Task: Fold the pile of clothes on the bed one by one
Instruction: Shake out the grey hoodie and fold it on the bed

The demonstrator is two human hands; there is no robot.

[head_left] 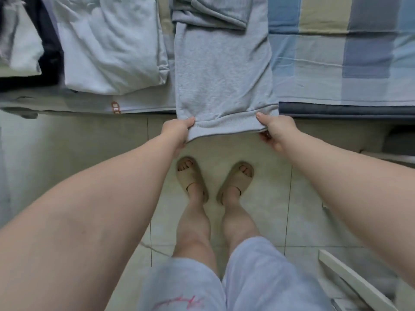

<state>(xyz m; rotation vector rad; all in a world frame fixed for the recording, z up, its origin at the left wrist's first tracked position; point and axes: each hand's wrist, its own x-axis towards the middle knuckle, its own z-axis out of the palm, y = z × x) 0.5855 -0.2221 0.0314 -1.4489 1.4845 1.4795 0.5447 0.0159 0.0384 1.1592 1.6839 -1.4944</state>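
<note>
Head view, only 1 to go on. The bed's (341,63) near edge is seen running straight across the upper half of the frame, and the tiled floor (89,140) takes over below it. The grey garment (222,75) is laid on the bed at 12 o'clock as a long flat strip, with its hem band hung just over that edge.

At 2 o'clock, checked sheet is seen running from the garment's right side out to the frame edge. It's tighter at 10 o'clock: a folded pale blue garment (107,48) is parked just beside the grey one's left side, and a dark piece (50,55) is tucked further out at 9 o'clock. A white slanted board (352,281) is seen on the floor at 5 o'clock, well apart from the 2 slippers (190,178) planted near the centre.

The hem's left corner is gripped by the left hand (177,131), thumb on top and fingers curled under. The right corner is pinched by the right hand (277,131) the same way, so the band is stretched between the 2.

The cloth is a light heathered grey, fleecy looking, with a stitched hem band. A folded-over layer is seen across its far end at 12 o'clock.
</note>
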